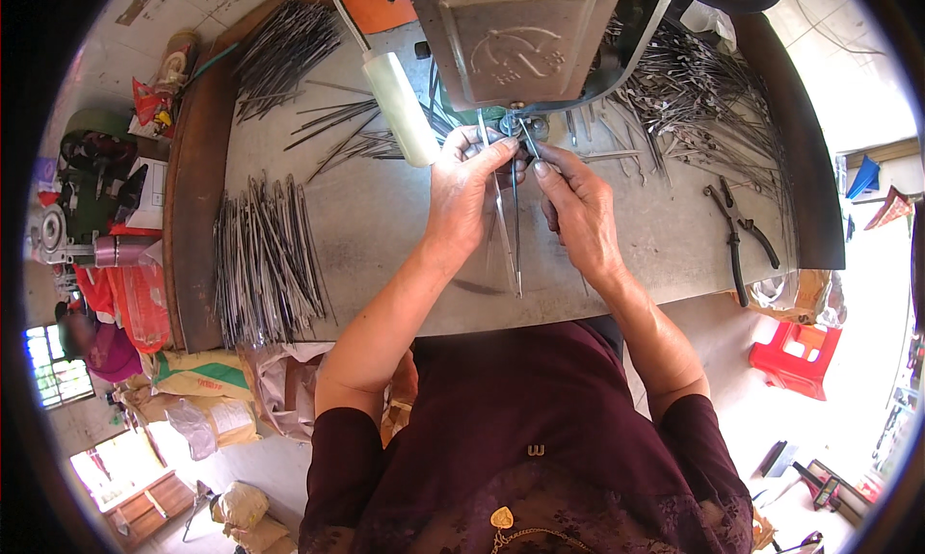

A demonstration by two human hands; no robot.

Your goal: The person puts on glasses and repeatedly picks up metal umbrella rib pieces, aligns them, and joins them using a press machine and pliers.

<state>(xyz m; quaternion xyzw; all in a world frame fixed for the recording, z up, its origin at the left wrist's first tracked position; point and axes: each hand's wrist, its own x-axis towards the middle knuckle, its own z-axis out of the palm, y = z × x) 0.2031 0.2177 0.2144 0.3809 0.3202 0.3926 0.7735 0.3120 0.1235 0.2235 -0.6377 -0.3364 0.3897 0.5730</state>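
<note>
Both my hands work close together below the front of a metal machine (pixel 525 43). My left hand (pixel 462 188) is closed, thumb against fingers, on long thin metal ribs (pixel 503 228) like those of an umbrella; their lower ends point toward me above the table. In a pinch between thumb and forefinger, my right hand (pixel 580 202) holds the end of a thin metal strip (pixel 528 138), just right of my left fingertips. The exact meeting point of the pieces is hidden by my fingers. A pale cylindrical handle (pixel 400 111) hangs beside my left hand.
On the metal table (pixel 385 284), a bundle of ribs (pixel 265 265) lies at left, another bundle (pixel 289 53) at far left. Loose ribs (pixel 347 135) lie between. A large rib heap (pixel 699 101) covers the far right, with black-handled pliers (pixel 737 231) nearer. A red stool (pixel 795 356) stands right.
</note>
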